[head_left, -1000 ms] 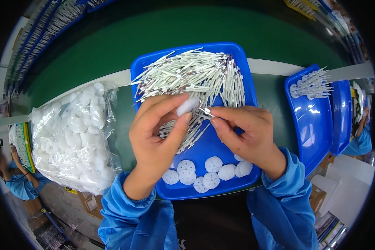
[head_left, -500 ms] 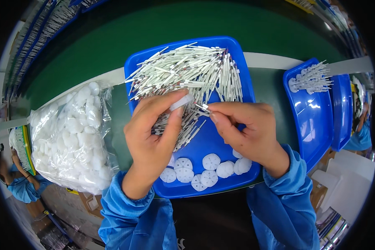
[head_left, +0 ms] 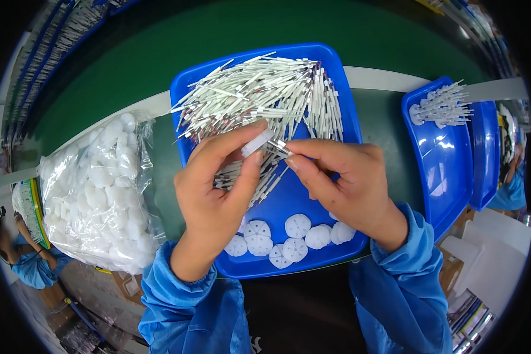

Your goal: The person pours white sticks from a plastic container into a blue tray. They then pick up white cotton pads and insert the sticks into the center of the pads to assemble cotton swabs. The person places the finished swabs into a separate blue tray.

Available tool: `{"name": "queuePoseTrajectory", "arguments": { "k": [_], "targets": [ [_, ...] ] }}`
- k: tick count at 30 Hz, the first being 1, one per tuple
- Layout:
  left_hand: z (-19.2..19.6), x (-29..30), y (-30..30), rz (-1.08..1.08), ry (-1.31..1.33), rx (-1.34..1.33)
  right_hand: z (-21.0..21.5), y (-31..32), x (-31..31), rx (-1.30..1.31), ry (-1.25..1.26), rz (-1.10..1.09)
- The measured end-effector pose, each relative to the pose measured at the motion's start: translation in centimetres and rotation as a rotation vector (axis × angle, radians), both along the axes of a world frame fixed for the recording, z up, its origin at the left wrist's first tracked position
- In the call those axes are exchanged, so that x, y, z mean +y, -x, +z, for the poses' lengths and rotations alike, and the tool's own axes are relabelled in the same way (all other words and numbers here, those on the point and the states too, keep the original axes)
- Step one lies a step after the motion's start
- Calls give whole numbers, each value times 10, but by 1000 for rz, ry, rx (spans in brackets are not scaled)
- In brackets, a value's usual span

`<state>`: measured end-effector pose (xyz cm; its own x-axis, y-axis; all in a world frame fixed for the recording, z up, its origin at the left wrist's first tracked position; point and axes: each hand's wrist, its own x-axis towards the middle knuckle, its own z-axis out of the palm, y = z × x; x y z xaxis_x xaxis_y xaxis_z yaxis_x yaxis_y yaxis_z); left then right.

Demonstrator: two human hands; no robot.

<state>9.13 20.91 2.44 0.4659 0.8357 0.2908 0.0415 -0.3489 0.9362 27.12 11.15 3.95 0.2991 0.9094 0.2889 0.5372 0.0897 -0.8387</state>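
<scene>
At the centre of the frame, your left hand point(head_left: 215, 194) pinches a small white cap point(head_left: 257, 143) between thumb and forefinger, and your right hand point(head_left: 348, 183) pinches a thin white stick point(head_left: 282, 147) by its near end, so the two hands meet almost fingertip to fingertip above the blue tray point(head_left: 304, 194). Both hands are closed on their parts, not on each other. The cap sits just left of the stick's tip, touching it or very nearly; whether the tip has entered the cap is too small to tell.

To do this joining well, I judge you should keep the stick and the cap on one line, hold the stick close to its tip so that it does not flex, and press straight rather than at a slant. Your grip on the cap looks light enough not to crush it.

The stick's long axis runs roughly left to right with a slight tilt, its free end pointing toward your left hand and the upper left of the frame. The cap's long axis lies along nearly the same line.

Beneath your hands the tray holds a heap of loose sticks point(head_left: 259, 94) in its upper half and several round white discs point(head_left: 295, 227) near its lower edge. A clear bag of white pieces point(head_left: 100, 189) lies at the left, and a second blue tray point(head_left: 439, 159) with finished sticks point(head_left: 441, 106) stands at the right.
</scene>
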Motion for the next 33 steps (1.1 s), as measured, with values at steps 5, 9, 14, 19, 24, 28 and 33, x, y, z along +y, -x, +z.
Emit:
{"name": "queuePoseTrajectory", "arguments": {
  "k": [5, 9, 14, 19, 24, 28, 33],
  "targets": [
    [6, -2, 1, 2, -143, 112, -3, -6, 3, -201, -57, -20],
    [9, -5, 1, 23, -291, 169, 3, -8, 6, -433, -175, -35],
    [5, -6, -1, 38, -306, 153, 0, -9, 7, -422, -212, -14],
    [7, -10, 2, 39, -266, 170, 7, -11, 7, -496, -240, 2],
    [10, -16, 4, 50, -226, 179, -3, -8, 15, -635, -389, -14],
    [7, -12, 6, 15, -201, 169, -2, -5, 12, -682, -352, -17],
    [9, -5, 5, -86, 26, -2, 8, -13, 0, -458, -211, 44]
  ]
}}
